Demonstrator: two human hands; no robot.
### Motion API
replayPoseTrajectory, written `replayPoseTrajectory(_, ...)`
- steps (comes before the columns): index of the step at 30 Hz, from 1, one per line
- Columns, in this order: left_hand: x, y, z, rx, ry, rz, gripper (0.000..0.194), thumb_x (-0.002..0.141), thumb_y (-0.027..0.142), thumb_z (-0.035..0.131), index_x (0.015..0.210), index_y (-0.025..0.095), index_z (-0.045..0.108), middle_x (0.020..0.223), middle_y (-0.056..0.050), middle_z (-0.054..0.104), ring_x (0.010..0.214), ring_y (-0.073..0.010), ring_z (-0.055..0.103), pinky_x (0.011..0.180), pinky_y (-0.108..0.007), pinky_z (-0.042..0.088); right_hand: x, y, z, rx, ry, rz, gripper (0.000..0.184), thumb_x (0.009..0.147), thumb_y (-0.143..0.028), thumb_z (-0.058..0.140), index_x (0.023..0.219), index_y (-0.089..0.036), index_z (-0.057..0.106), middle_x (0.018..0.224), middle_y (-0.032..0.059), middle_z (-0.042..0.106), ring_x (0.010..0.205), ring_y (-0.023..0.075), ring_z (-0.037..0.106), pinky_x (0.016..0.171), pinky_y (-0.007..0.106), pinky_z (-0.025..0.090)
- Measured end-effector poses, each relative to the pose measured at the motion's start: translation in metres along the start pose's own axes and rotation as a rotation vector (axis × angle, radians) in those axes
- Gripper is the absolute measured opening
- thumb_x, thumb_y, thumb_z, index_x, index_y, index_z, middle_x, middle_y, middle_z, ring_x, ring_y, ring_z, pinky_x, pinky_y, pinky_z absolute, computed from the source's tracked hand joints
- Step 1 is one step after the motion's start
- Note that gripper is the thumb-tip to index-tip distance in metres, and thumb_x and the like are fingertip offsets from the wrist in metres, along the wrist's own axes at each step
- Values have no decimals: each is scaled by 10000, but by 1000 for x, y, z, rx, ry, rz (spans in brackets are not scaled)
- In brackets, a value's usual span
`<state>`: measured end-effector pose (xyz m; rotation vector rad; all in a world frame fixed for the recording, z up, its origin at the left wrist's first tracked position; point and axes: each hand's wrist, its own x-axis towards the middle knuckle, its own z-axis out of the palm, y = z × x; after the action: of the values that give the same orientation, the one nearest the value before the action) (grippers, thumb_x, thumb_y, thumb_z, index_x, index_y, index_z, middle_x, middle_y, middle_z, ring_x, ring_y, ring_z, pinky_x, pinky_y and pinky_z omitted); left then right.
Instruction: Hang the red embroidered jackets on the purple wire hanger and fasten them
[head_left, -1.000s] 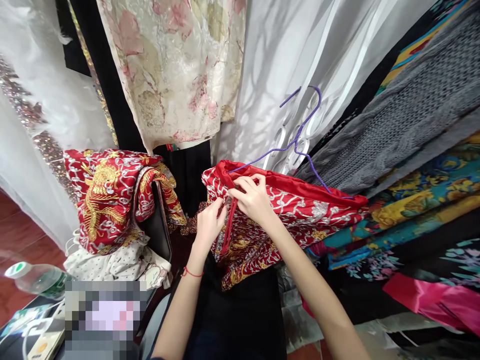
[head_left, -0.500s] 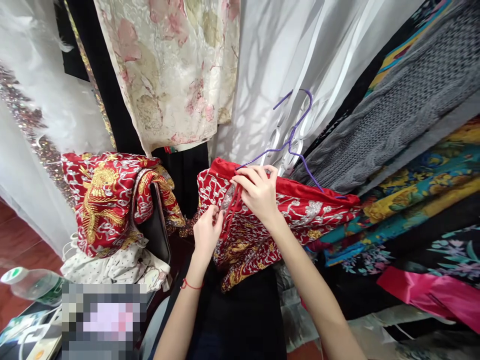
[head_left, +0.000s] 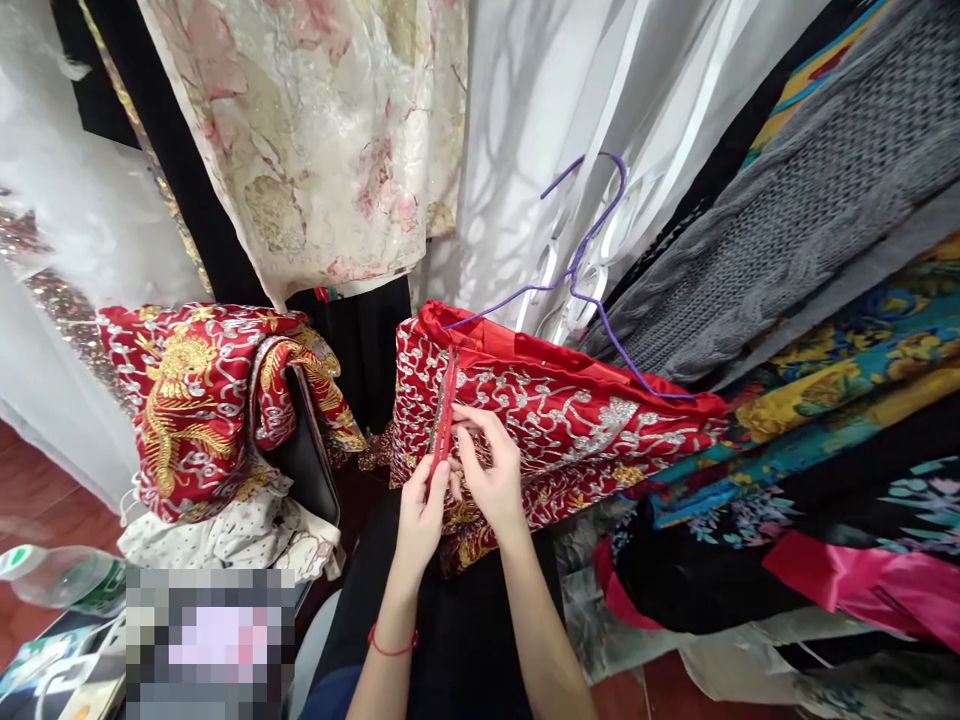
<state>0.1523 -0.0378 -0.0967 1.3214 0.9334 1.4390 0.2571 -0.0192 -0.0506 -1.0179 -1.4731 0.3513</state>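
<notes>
A red skirt (head_left: 555, 410) with silver and gold embroidery hangs by its waistband from a purple hanger (head_left: 574, 270), lying tilted over my lap. Down its left side runs a narrow red zipper (head_left: 448, 400). My left hand (head_left: 421, 510) is closed, pinching the zipper's lower part between thumb and fingers. Just above and to the right, my right hand (head_left: 491, 470) is closed too, its bent fingertips on the zipper's edge. The small part between the right fingertips is hidden.
To the left, another red embroidered garment (head_left: 187, 400) drapes over a dark chair back, with a dotted white cloth (head_left: 217, 540) below. A plastic bottle (head_left: 67, 578) stands at lower left. Hanging clothes, including a grey knit (head_left: 810, 220), crowd the right; a floral garment (head_left: 322, 150) hangs behind.
My right hand has moved down from the waistband to the zipper beside my left hand. The left hand has shifted slightly lower, and the zipper strip now lies straighter.
</notes>
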Motion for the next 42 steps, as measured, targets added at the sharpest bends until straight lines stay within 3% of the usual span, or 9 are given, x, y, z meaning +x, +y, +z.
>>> replayPoseTrajectory(3, -1, -6, -4, 81, -7, -20, 390, 943, 527, 507, 966, 171, 663, 728, -8, 608, 641, -127, 535, 663, -245, 461, -6, 2, 11, 447, -91, 396, 339, 938, -428, 564, 1237, -268, 554, 976, 44, 722, 630, 132, 639, 469, 234, 487)
replayPoseTrajectory(6, 0, -7, -9, 154, 0, -31, 406, 938, 524, 517, 1033, 164, 679, 805, -25, 650, 680, -137, 558, 687, -248, 469, -5, 3, 18, 611, -134, 555, 335, 863, -502, 655, 1054, -237, 583, 768, -12, 705, 401, 73, 479, 304, 187, 311)
replayPoseTrajectory(10, 0, -7, -16, 181, 40, -26, 399, 971, 502, 468, 1044, 169, 675, 759, -20, 630, 723, -150, 586, 735, -254, 475, -1, 4, 18, 653, -51, 538, 285, 852, -493, 667, 919, -226, 595, 711, -7, 703, 453, 101, 550, 370, 209, 417)
replayPoseTrajectory(16, -1, -2, -27, 224, -64, -64, 437, 1009, 504, 360, 995, 171, 642, 701, -7, 570, 614, -129, 508, 632, -253, 428, 5, 7, 14, 588, -122, 387, 256, 869, -462, 647, 780, -222, 664, 995, 48, 742, 890, 180, 691, 805, 318, 578)
replayPoseTrajectory(21, -3, 1, -24, 136, -201, -90, 383, 997, 502, 400, 1040, 176, 598, 650, 31, 499, 563, -109, 467, 595, -241, 426, 5, 8, 18, 611, -139, 494, 229, 806, -450, 722, 837, -225, 687, 815, 15, 710, 714, 154, 651, 648, 282, 562)
replayPoseTrajectory(28, 1, -6, -4, 117, -43, -20, 342, 929, 439, 573, 1168, 194, 577, 1131, -94, 687, 1036, -197, 670, 939, -322, 528, 9, 11, 16, 606, -13, 464, 279, 768, -379, 766, 938, -232, 601, 717, -47, 609, 616, 96, 550, 597, 220, 479)
replayPoseTrajectory(33, 3, -3, -9, 247, -24, -2, 290, 955, 427, 537, 1061, 179, 643, 956, -70, 733, 840, -174, 702, 818, -293, 550, 10, 12, 15, 542, -31, 468, 254, 836, -426, 680, 992, -234, 622, 693, -49, 559, 564, 90, 499, 541, 218, 448)
replayPoseTrajectory(38, 26, 15, -9, 223, 97, 172, 311, 948, 386, 553, 1174, 184, 624, 1168, -104, 699, 1069, -192, 673, 960, -316, 515, 11, 7, 14, 517, -40, 412, 227, 860, -413, 638, 985, -224, 662, 832, 4, 656, 744, 138, 632, 754, 271, 544)
replayPoseTrajectory(42, 53, 32, -9, 296, 155, 249, 242, 881, 381, 655, 1017, 183, 692, 1033, -74, 722, 926, -176, 674, 853, -294, 529, 14, 7, 10, 403, -40, 329, 216, 879, -380, 614, 1004, -213, 674, 874, 20, 687, 806, 156, 637, 810, 290, 526)
